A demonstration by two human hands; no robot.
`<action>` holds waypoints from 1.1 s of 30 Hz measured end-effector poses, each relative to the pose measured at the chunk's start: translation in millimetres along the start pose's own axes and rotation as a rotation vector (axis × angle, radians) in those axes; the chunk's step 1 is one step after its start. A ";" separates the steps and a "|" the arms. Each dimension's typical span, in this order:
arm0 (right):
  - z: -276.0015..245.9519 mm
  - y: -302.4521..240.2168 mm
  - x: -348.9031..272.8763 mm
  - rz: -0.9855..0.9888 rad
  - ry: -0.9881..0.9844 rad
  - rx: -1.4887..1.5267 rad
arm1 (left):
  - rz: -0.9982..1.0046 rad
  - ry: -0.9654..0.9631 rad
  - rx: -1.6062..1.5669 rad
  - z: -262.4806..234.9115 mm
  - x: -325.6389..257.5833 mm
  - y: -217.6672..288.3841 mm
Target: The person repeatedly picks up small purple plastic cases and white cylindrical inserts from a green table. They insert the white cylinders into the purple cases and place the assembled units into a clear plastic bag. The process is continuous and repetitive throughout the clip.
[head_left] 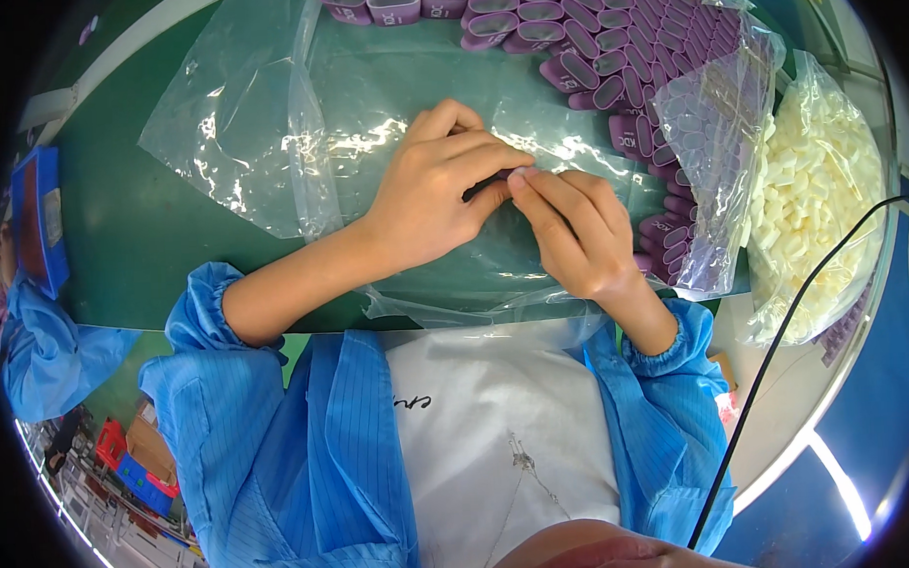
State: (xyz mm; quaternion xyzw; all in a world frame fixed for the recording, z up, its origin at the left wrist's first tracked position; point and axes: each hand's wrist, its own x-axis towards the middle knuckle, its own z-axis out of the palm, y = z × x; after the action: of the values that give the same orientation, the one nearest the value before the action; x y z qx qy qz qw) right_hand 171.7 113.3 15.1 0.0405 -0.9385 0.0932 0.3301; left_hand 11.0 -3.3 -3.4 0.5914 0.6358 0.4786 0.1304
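Both my hands meet over the clear plastic sheet in the middle of the bench. My left hand (pixel 436 179) is closed round a small dark purple piece (pixel 488 185), mostly hidden by the fingers. From the right, the thumb and fingertips of my right hand (pixel 576 228) pinch the same piece at its near end. It looks like one of the hollow oval purple casings (pixel 607 63), but too little of it shows to be sure. Those casings stand packed in rows, open ends up, beyond and to the right of my hands.
Clear plastic film (pixel 239 121) lies wrinkled across the green bench (pixel 112 211). At the right sits a clear bag of small cream-coloured pieces (pixel 821 181). A black cable (pixel 777 343) curves past it. A blue bin (pixel 40 223) and another person's blue sleeve (pixel 51 348) are at the far left.
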 end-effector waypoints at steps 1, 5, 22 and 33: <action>0.1 -0.3 -1.1 0.006 0.007 -0.004 | 0.005 0.002 -0.002 0.6 -0.1 0.1; -22.6 -1.2 3.1 0.082 0.018 0.009 | -0.052 0.008 -0.020 -3.7 -2.5 4.8; -178.5 158.8 -112.4 1.173 -0.384 -0.692 | -0.259 -0.203 0.783 -244.3 120.3 -205.6; -168.4 111.8 -84.4 0.895 0.163 -0.749 | 0.386 -0.115 0.423 -27.3 90.9 -4.0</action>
State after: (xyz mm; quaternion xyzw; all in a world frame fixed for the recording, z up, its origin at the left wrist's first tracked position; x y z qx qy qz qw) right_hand 325.1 257.9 74.3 -0.4863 -0.8048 -0.1117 0.3214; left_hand -35.7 64.6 43.8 0.7416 0.5888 0.3171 -0.0532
